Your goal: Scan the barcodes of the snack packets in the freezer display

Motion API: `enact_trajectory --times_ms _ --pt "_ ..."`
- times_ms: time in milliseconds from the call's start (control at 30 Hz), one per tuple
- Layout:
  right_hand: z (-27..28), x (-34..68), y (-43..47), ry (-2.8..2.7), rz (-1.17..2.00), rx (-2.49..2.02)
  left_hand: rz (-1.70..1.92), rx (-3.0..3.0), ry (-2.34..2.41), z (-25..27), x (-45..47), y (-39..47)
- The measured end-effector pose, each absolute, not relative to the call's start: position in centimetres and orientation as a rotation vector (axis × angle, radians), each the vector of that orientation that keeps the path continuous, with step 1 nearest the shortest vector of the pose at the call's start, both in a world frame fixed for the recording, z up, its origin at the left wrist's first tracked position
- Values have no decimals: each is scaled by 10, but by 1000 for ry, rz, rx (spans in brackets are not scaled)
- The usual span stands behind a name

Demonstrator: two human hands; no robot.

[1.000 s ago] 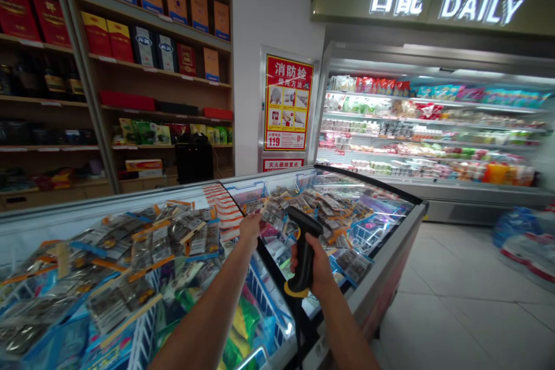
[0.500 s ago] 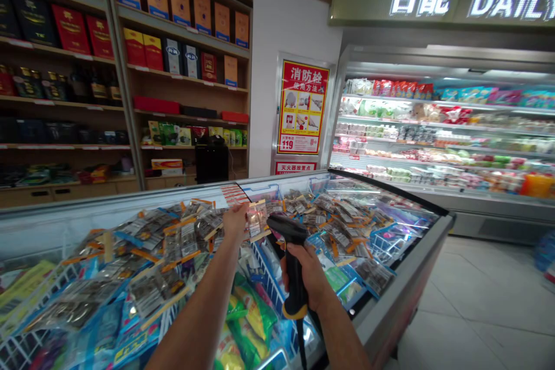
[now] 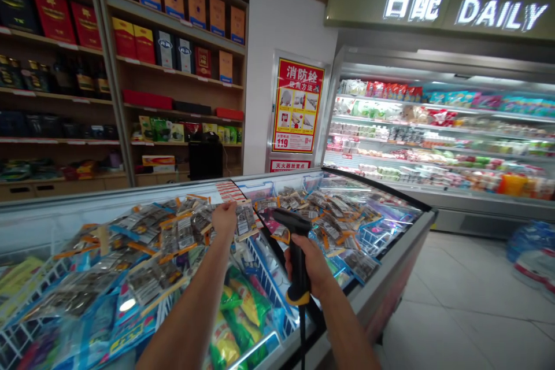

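My left hand [image 3: 224, 221] reaches over the freezer and pinches the edge of a small clear packet [image 3: 245, 218] with a printed label. Wrapped round the handle of a black and yellow barcode scanner [image 3: 298, 263] is my right hand [image 3: 311, 266]. The scanner's head points toward the packet, a short gap apart from it, and its cable hangs down. Beneath both hands lie many similar packets with orange edges [image 3: 180, 234], heaped over wire baskets. Green and yellow bags [image 3: 240, 300] sit lower in a basket between my forearms.
The chest freezer's rim [image 3: 403, 260] runs along the right side. Behind it stand shelves of boxed bottles [image 3: 177, 52], a red fire hydrant poster [image 3: 298, 107] and a lit dairy cooler [image 3: 433, 133]. Wrapped water bottles [image 3: 531, 248] rest on the floor at right.
The packet in my left hand no longer glows with reddish light, and its label shows more plainly. The scanner sits slightly farther from it. The view has shifted a little to the right.
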State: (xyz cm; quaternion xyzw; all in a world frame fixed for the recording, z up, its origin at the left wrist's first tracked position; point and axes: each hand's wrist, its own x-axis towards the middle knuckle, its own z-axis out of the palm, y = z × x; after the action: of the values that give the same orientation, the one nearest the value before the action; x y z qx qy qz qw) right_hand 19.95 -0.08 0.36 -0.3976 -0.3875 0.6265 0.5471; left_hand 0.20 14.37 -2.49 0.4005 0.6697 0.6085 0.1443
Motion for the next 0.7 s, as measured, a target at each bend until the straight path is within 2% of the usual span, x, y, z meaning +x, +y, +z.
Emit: enact_trajectory --times_ms 133,233,300,400,533,700 --pt "1 209 1 -902 1474 -960 1569 1351 2220 -16 -21 135" --pt "2 214 1 -896 1476 -950 1570 1529 2297 -12 -19 122" --pt "2 216 1 -888 1478 -945 1507 1846 2265 -15 -2 112" --pt "1 219 3 -854 1468 -945 1021 2347 2088 -28 30 100" --pt "-5 225 9 -802 1479 -932 664 2463 2120 -42 31 98" --pt "-15 231 20 -704 1523 -882 628 2541 2081 -41 -15 104"
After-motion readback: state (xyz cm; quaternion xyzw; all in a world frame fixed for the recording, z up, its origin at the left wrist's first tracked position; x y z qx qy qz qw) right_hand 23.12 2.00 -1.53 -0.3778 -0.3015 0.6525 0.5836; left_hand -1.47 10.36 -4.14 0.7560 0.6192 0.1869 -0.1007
